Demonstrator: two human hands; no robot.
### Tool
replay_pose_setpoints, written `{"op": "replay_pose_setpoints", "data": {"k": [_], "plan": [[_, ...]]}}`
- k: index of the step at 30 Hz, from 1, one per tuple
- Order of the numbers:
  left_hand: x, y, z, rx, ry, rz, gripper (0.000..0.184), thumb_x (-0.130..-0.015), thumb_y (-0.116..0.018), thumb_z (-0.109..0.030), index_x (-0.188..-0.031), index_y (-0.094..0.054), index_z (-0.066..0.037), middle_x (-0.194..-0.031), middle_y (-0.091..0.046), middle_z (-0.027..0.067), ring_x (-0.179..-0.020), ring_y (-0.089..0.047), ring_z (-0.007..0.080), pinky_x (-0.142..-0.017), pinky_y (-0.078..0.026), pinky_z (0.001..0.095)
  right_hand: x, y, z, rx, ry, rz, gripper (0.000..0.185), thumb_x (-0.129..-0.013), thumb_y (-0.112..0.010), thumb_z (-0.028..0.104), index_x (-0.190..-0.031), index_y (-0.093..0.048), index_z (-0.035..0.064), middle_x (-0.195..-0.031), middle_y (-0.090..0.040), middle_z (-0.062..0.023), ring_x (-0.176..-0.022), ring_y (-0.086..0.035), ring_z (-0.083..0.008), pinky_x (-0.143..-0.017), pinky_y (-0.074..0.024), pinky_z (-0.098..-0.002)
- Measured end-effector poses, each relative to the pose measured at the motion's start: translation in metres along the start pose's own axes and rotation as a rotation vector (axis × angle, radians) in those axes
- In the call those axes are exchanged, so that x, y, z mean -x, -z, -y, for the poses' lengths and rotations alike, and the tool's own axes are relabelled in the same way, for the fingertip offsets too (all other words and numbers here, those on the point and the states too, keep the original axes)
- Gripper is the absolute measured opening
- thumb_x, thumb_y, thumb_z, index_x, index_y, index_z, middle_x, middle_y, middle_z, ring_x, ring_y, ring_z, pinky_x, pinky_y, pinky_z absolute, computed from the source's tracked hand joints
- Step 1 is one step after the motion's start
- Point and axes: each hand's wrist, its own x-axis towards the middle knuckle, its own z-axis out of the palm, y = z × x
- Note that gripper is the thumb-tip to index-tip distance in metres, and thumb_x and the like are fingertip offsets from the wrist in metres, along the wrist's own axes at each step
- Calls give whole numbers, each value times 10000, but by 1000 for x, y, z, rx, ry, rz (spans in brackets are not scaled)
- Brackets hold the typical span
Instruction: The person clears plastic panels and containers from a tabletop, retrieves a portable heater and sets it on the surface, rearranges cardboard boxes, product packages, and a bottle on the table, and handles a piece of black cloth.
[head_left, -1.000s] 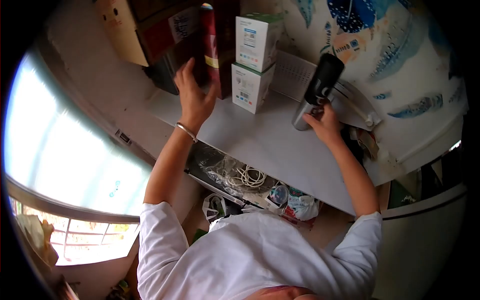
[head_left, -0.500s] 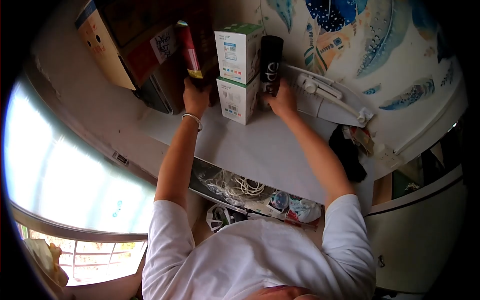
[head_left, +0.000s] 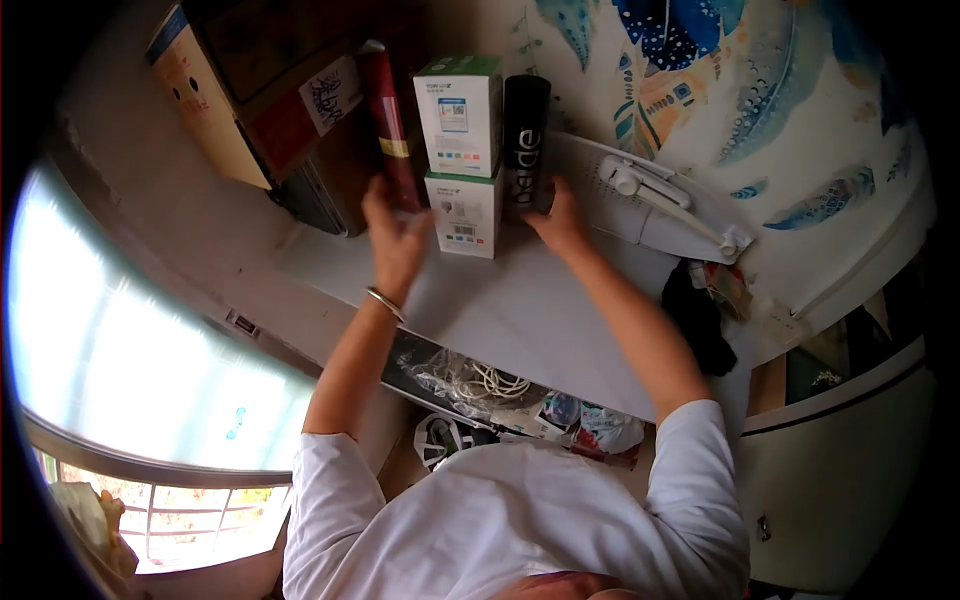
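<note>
1. On the far part of the table (head_left: 545, 300), from left to right, stand a red tube (head_left: 386, 120), two white boxes, one stacked on the other, and a black bottle (head_left: 524, 130).
2. The left hand (head_left: 396, 245) has its thumb and fingers spread, near the foot of the red tube and the lower white box (head_left: 464, 216). The right hand (head_left: 564, 222) is loosely spread beside the lower part of the black bottle. Neither appears to grip anything, though light contact cannot be ruled out.
3. Steadying a tall piece is best done low down, with a gentle, even push; pressure near the top could tip the tube or bottle.
4. The upper white box (head_left: 460, 122) probably needs most care: a sideways knock could slide it off the lower one, so both hands should move clear slowly and straight back.
5. The gap between bottle and boxes looks small, so fingers are better kept on the bottle's outer side.
6. Motion blurs the left fingertips, and that hand partly hides the tube's foot.
7. The bottle's base is too dark to make out, and the small print on the boxes is unreadable.
8. In the near drawer, the cables (head_left: 497, 381) are partly hidden by the table edge.
</note>
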Motion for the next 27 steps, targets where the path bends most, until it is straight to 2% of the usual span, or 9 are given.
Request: {"op": "replay_pose_setpoints", "data": {"k": [1,3,5,11,15,16,17,19,27], "plan": [[9,-9,20,-75,-118,65,986,-661,-809,-156,-1412,-203,46,-1330,-366,193,-1195,-403,287,-1025,-337,390,0,-2,-1,-53,15,25,719,-674,-803,304,-1259,-480,41,-1058,-649,-173,-1010,-612,-347,-864,-489,-400],[26,-33,14,-306,-337,84,1066,-646,-840,-223,-1413,-156,62,-1278,-341,234,-1140,-417,349,-1019,-339,409,-11,-8,0,-159,61,72,675,-679,-799,304,-1233,-512,46,-1079,-645,-165,-1011,-615,-337,-858,-489,-397],[32,-44,-12,-444,-244,80,1067,-667,-834,-176,-1425,-120,57,-1329,-305,240,-1156,-424,353,-1044,-334,405,-15,-15,-2,-160,55,63,649,-681,-798,312,-1205,-528,43,-1087,-645,-152,-987,-624,-331,-842,-493,-395],[4,-49,-8,-389,-59,157,1098,-692,-812,-185,-1441,-45,54,-1302,-293,281,-1209,-368,414,-1055,-325,411,-9,-4,-8,-23,-17,20,575,-682,-796,305,-1112,-532,30,-1046,-648,-165,-949,-636,-334,-792,-505,-400],[-12,-65,21,-560,-205,23,1076,-688,-820,-317,-1454,-147,28,-1391,-271,347,-1284,-275,480,-1084,-260,460,-2,7,-8,47,-33,5,534,-675,-799,293,-1065,-536,41,-990,-664,-160,-906,-648,-340,-763,-513,-419],[-14,-67,21,-536,-200,12,1063,-684,-816,-377,-1452,-194,14,-1418,-248,361,-1315,-219,497,-1092,-228,482,0,15,5,35,-78,46,579,-669,-807,287,-1090,-528,4,-980,-646,-175,-904,-636,-320,-788,-502,-393],[-12,-69,21,-530,-169,0,1065,-685,-816,-372,-1456,-188,8,-1411,-284,330,-1289,-255,487,-1076,-251,480,-1,10,4,76,-73,45,585,-685,-796,290,-1123,-527,10,-1001,-654,-183,-928,-639,-337,-798,-503,-400],[-14,-72,28,-573,-278,-46,1047,-658,-832,-299,-1455,-210,-26,-1323,-306,332,-1195,-372,475,-1005,-356,475,-2,1,8,-7,-30,-20,493,-686,-794,280,-1051,-554,51,-955,-666,-167,-898,-639,-367,-755,-515,-456],[-19,-64,34,-578,-283,-65,1050,-642,-850,-297,-1444,-223,-41,-1262,-349,314,-1115,-419,466,-957,-387,484,-1,-8,26,144,-70,112,565,-703,-779,315,-1109,-502,37,-968,-641,-204,-894,-620,-404,-784,-505,-480]]}}
